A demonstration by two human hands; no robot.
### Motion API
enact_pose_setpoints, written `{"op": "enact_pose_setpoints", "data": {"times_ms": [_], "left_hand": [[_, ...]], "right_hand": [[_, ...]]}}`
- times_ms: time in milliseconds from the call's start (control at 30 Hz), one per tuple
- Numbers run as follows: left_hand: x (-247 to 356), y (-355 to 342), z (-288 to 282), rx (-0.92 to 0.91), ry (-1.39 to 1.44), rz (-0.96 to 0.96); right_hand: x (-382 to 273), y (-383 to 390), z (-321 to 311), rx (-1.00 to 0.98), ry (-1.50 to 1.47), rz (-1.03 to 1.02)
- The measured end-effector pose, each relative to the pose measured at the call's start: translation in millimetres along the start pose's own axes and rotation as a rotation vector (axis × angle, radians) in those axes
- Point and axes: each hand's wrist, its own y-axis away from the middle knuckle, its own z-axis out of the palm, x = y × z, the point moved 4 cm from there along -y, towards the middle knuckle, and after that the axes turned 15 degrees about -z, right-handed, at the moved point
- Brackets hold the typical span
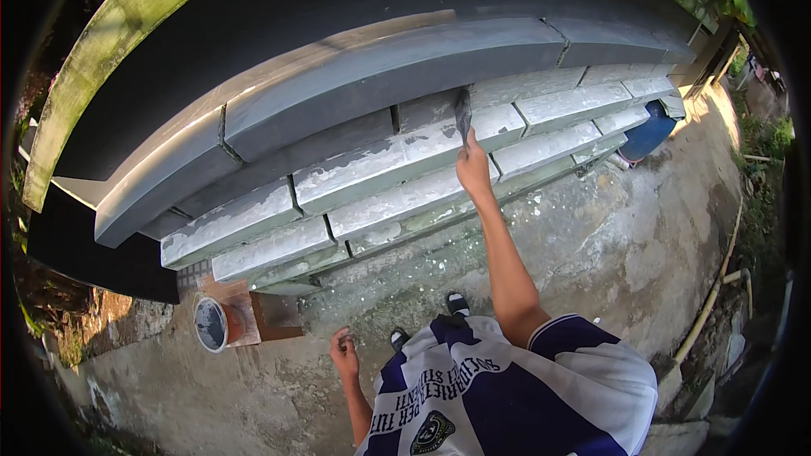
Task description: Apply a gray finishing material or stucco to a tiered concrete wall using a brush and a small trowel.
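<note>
My right hand (475, 169) reaches forward and is closed around a paintbrush (463, 111). The dark grey head of the brush touches the upright face below the top step (405, 59), where the wall has a darker grey patch. Below lies a lower step (363, 177), its grey coat patchy and whitish. My left hand (344, 353) hangs low beside my body, holding nothing, its fingers loosely bent and apart. Nearest to that hand, at the left, is a bucket (211, 325) with grey stuff inside, probably paint.
Beside the bucket is a brown cardboard piece (277, 316). A blue container (649, 133) stands at the right end of the steps. Rough concrete ground (591, 245) lies around my feet. A mossy curved edge (135, 17) arches over the far left, and a bamboo pole (710, 295) lies at right.
</note>
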Motion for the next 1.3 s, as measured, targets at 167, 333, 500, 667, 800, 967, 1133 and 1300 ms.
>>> {"op": "enact_pose_setpoints", "data": {"times_ms": [167,333,500,667,800,967,1133,1300], "left_hand": [[4.6,-6.4,4.7,-0.022,-0.034,0.042],[32.0,3.7,18.5,-0.064,-0.098,0.084],[38.2,10.0,34.2,-0.111,-0.076,0.105],[27.4,17.8,41.3,-0.116,-0.127,0.080],[30.6,22.6,45.2,-0.104,-0.112,0.054],[28.9,23.7,53.5,-0.087,-0.095,0.034],[32.4,32.8,65.9,-0.070,-0.115,0.042],[41.4,42.9,74.8,-0.052,-0.121,0.000]], "right_hand": [[-19.9,24.0,36.8,-0.196,-0.276,0.018],[8.6,31.1,31.1,0.013,-0.232,-0.105],[-15.2,17.5,58.2,0.127,-0.680,0.181],[-34.6,58.2,54.9,-0.177,-1.052,0.251],[-8.3,36.9,25.4,0.072,-0.893,0.219],[-13.1,7.4,26.2,0.218,-0.659,0.125],[-15.1,49.2,50.9,-0.137,-0.720,0.106],[2.5,26.1,17.6,0.225,-0.630,0.069]]}}
